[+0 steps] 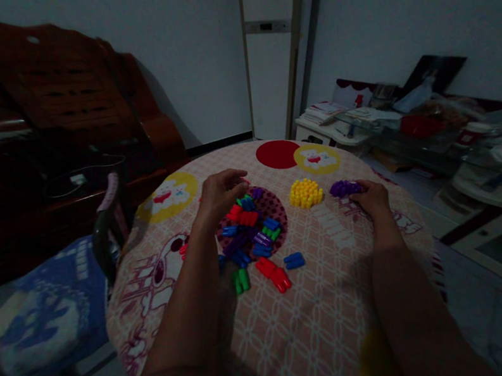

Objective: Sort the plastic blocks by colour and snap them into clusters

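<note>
Purple pieces (342, 188): one cluster, right of centre in the frame, on the table (300, 340).

And touching it?

Right hand (375, 198): fingertips at the cluster's right end; too dark to tell whether they grip.

Next entry?

Yellow pieces (306, 193): one tight cluster, left of the purple, near but apart.

Centre of frame?

Mixed pile (249, 218): red, blue, green and purple, loosely heaped. Below it, separately: red pair (279, 278), blue piece (294, 261), green piece (241, 281).

Left hand (220, 193)?

Over the pile's upper left, fingers bent and parted. Red shows at the fingertips; held or not, cannot tell.

Surroundings?

Chair (110, 192), left, with blue cloth (58, 303) beside it. Sofa (56, 92), upper left. Tall white unit (273, 75), top centre. Cluttered cabinet (465, 216), right.
</note>
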`<state>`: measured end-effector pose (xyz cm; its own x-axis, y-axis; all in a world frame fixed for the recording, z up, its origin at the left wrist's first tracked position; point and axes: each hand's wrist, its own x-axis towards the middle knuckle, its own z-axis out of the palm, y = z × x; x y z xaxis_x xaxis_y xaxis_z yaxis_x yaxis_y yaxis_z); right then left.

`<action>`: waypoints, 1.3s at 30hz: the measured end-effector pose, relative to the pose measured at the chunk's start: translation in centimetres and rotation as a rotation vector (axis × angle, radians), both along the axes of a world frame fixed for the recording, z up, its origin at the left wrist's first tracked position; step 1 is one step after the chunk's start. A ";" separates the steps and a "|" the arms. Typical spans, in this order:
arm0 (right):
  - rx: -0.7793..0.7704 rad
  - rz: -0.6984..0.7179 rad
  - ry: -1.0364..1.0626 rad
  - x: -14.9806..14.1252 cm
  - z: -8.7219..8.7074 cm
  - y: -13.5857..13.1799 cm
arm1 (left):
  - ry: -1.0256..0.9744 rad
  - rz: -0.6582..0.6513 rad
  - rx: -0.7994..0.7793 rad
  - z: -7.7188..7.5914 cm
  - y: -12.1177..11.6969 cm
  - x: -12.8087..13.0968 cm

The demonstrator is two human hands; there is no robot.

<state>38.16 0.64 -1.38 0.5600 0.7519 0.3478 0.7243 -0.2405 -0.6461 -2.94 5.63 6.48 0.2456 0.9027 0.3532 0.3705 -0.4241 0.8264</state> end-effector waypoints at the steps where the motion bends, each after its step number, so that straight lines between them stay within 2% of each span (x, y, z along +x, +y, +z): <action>1: 0.005 -0.008 -0.005 0.1 0.0 0.0 | 0.004 0.021 0.004 0.0 0.3 -0.6; 4: 0.053 -0.021 -0.030 0.2 0.5 0.0 | 0.129 0.106 0.001 -0.1 0.8 -2.4; 7: 0.156 -0.025 -0.083 -0.4 1.6 0.2 | 0.349 0.135 -0.081 -0.1 0.9 -3.6; 10: 0.225 -0.006 -0.086 -1.9 3.1 0.4 | 0.572 0.041 -0.279 -0.4 0.8 -4.2; 13: 0.248 0.043 -0.056 -3.9 4.3 0.6 | 0.719 -0.117 -0.433 -1.1 0.9 -4.3; 17: 0.241 0.164 0.009 -6.8 5.2 0.8 | 0.804 -0.259 -0.337 -1.8 0.9 -3.1; 19: 0.222 0.271 0.039 -8.8 5.6 0.8 | 0.835 -0.254 -0.247 -2.0 0.8 -2.2; 22: 0.155 0.513 0.019 -12.6 5.8 0.4 | 0.872 -0.187 -0.169 -2.2 0.8 -1.2; 26: -0.003 0.864 -0.130 -18.9 5.2 -1.0 | 0.861 -0.052 -0.114 -2.4 1.4 -1.6; 31: -0.062 1.210 -0.443 -25.2 2.6 -2.7 | 0.766 0.074 0.002 -2.1 2.1 -3.5; 35: -0.069 1.259 -0.637 -27.5 0.4 -3.0 | 0.677 0.148 0.023 -1.9 2.1 -4.0; 39: -0.086 1.252 -0.662 -28.2 -0.3 -2.8 | 0.625 0.151 0.059 -1.6 2.1 -3.8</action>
<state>9.94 -2.14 -1.66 -0.7276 0.6539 0.2072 0.6432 0.7554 -0.1252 -6.74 7.70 4.91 0.2931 0.9268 0.2348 0.8336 -0.3680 0.4119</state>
